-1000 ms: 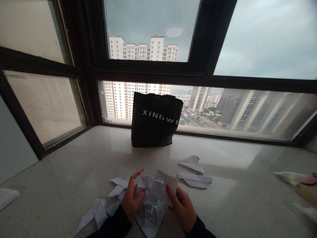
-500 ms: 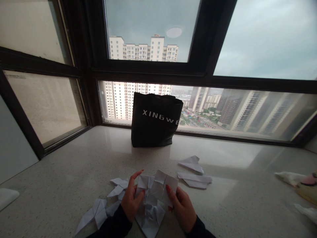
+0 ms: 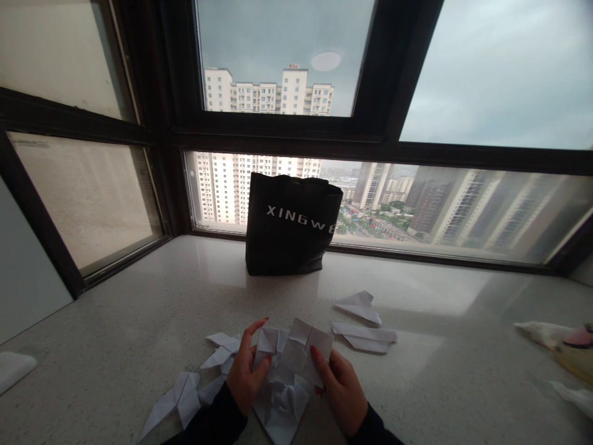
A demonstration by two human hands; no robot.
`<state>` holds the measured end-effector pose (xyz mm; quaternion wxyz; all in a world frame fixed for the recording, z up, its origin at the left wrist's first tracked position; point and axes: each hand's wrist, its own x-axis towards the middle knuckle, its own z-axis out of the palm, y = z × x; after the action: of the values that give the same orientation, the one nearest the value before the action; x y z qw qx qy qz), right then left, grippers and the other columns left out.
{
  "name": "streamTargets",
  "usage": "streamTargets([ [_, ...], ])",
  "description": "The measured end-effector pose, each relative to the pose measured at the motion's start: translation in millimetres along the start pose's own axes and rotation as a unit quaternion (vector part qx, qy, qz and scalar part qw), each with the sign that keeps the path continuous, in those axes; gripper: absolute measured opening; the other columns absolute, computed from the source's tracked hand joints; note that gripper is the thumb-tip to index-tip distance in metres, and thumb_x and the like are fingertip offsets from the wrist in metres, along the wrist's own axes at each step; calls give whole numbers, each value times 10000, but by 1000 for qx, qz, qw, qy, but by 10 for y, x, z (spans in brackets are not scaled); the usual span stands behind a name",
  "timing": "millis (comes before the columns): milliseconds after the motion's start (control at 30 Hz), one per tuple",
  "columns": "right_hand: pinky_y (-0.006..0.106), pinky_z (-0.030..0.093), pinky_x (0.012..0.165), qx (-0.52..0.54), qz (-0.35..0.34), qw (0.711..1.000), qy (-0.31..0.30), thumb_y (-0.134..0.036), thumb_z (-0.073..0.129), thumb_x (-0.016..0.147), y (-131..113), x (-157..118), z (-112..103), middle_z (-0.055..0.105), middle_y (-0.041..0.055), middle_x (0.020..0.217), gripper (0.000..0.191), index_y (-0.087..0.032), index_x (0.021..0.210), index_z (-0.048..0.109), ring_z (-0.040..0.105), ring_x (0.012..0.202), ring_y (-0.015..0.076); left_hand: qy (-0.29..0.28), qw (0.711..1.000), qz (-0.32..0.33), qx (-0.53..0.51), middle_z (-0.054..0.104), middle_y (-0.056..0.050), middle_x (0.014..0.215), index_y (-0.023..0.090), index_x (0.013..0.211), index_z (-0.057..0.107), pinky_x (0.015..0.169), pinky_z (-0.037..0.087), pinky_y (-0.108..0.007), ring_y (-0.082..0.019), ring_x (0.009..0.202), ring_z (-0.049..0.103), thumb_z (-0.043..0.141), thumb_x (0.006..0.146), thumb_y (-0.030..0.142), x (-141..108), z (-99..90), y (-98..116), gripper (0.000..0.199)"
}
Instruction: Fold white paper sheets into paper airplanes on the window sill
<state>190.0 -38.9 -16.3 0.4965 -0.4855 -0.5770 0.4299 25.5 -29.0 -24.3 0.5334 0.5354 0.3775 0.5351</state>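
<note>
Low in the middle of the head view, a creased white folded paper (image 3: 296, 358) is pinched between my two hands. My left hand (image 3: 248, 374) grips its left side, thumb on top and index finger stretched along the far edge. My right hand (image 3: 340, 380) has its thumb pressed on the right-hand part, with the other fingers underneath. Whether these two parts are one sheet or two, I cannot tell. Just below is another folded paper piece (image 3: 282, 411) with raised flaps. Left of my left hand lie folded white paper shapes (image 3: 178, 398), partly covered by my sleeve.
Two folded paper planes (image 3: 364, 337) lie on the speckled white sill (image 3: 440, 383), beyond my right hand. A black bag (image 3: 291, 235) stands against the window. At the far right is a plush-looking item (image 3: 577, 349); a white object (image 3: 13, 369) sits at the left edge.
</note>
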Motion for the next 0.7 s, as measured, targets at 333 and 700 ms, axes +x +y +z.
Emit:
streamTargets([
  [333, 206, 392, 335, -13, 10, 1000, 8, -541, 430, 700, -3, 1, 6, 427, -50, 467, 409, -143, 679, 521, 422, 359, 86, 10, 1000, 4, 1, 611, -14, 708, 171, 1168, 249, 622, 425, -287, -171, 621, 570, 495, 658, 235, 11, -5, -36, 570],
  [700, 204, 379, 328, -1, 31, 1000, 5, -545, 443, 684, 24, 10, 12, 422, -54, 457, 399, -153, 629, 493, 404, 358, 83, 10, 1000, 13, 8, 618, -23, 742, 166, 1170, 240, 624, 428, -283, -175, 649, 575, 477, 665, 226, 5, 0, -55, 560],
])
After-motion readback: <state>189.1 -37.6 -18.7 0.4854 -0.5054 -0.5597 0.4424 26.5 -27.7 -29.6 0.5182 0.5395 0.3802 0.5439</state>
